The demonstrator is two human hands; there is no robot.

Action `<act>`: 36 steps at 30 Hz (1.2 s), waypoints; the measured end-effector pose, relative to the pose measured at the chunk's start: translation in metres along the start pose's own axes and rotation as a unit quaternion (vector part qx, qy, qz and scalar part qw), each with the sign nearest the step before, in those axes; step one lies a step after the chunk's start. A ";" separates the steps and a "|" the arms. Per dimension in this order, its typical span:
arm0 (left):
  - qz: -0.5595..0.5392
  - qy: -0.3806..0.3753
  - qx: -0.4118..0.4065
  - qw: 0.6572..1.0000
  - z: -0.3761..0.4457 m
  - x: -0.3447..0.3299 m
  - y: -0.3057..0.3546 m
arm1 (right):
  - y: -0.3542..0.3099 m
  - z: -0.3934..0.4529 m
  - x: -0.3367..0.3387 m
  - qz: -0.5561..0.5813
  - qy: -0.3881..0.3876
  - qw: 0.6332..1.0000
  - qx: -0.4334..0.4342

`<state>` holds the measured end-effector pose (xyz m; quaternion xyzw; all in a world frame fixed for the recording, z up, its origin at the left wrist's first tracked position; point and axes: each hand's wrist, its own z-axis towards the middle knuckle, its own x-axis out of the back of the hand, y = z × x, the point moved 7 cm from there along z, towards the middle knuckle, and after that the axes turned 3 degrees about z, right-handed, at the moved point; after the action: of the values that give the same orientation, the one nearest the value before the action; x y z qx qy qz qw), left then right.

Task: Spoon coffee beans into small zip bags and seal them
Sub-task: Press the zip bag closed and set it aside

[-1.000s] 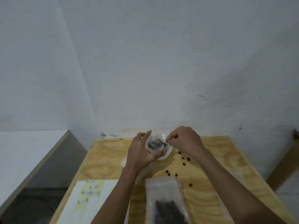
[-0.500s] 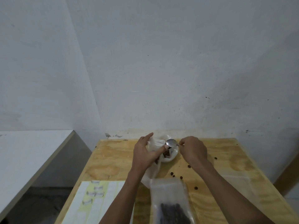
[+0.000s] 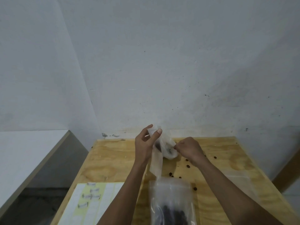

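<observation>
Head view shows the left hand (image 3: 144, 147) pinching the mouth of a small zip bag (image 3: 156, 161) between thumb and fingers, lifted above the worktop (image 3: 113, 159). The right hand (image 3: 189, 149) is curled tight at the white bowl (image 3: 169, 152); it probably grips a spoon, though none is plainly visible. The bag is thin, limp, cloudy film and hangs in a soft strip, so its mouth could fold closed and send beans over the side. Loose beans (image 3: 188, 166) already dot the grainy plywood, small, dark and rounded, likely to roll. A larger clear zip bag (image 3: 170, 200) holding dark beans lies nearer, and an elbow could drag it.
</observation>
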<state>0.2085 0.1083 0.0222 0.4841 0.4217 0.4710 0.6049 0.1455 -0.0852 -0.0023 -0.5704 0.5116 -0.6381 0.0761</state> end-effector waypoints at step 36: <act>0.287 -0.039 -0.183 0.940 -0.008 0.016 0.029 | -0.030 -0.019 0.047 0.107 -0.018 0.991 0.073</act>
<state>0.1996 0.1277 0.0483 0.4834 0.1476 0.6744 0.5383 0.1290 -0.0923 0.0540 -0.5164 0.5205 -0.6516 0.1947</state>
